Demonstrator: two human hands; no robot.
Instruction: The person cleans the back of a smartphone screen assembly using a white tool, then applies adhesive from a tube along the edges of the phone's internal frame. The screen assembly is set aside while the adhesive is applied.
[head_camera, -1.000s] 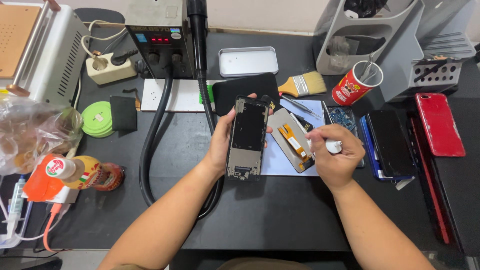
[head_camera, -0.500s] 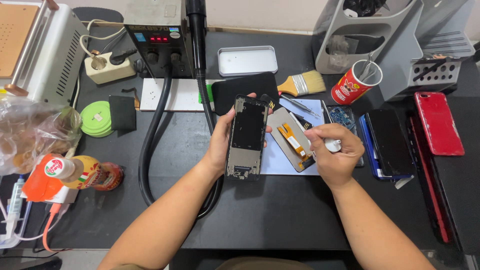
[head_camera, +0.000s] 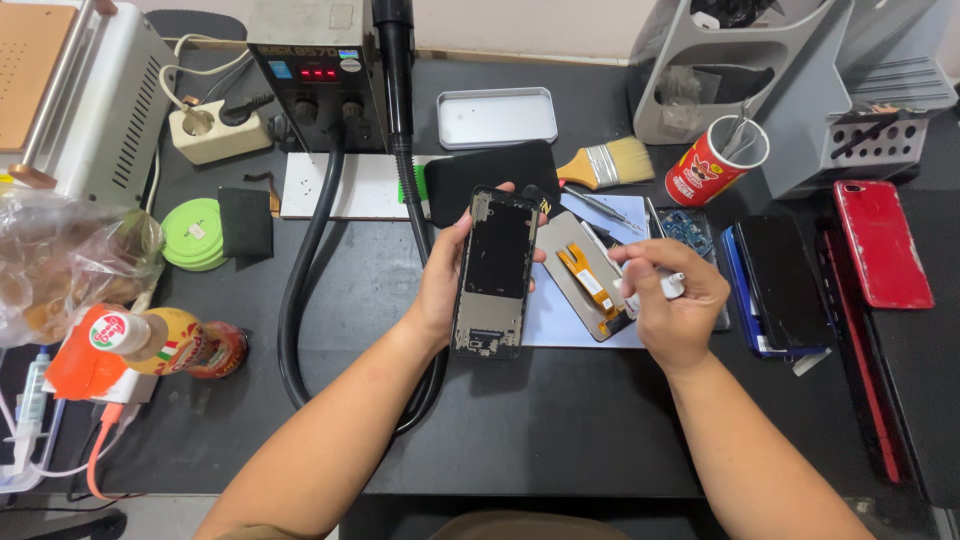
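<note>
Left hand (head_camera: 447, 285) grips a bare phone frame (head_camera: 494, 270); right hand (head_camera: 675, 305) pinches something small, perhaps a white tube, near a red canister (head_camera: 705, 172).

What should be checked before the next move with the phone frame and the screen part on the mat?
1. Left hand has a firm grip on the phone frame: ok, held by its edges, open side up.
2. Right hand holds a small white item: ok; its kind cannot be told.
3. Screen part with orange flex lies flat on the pale mat: ok.
4. Frame interior clean: cannot tell.
5. Hot-air hose apart from both hands: ok.
</note>
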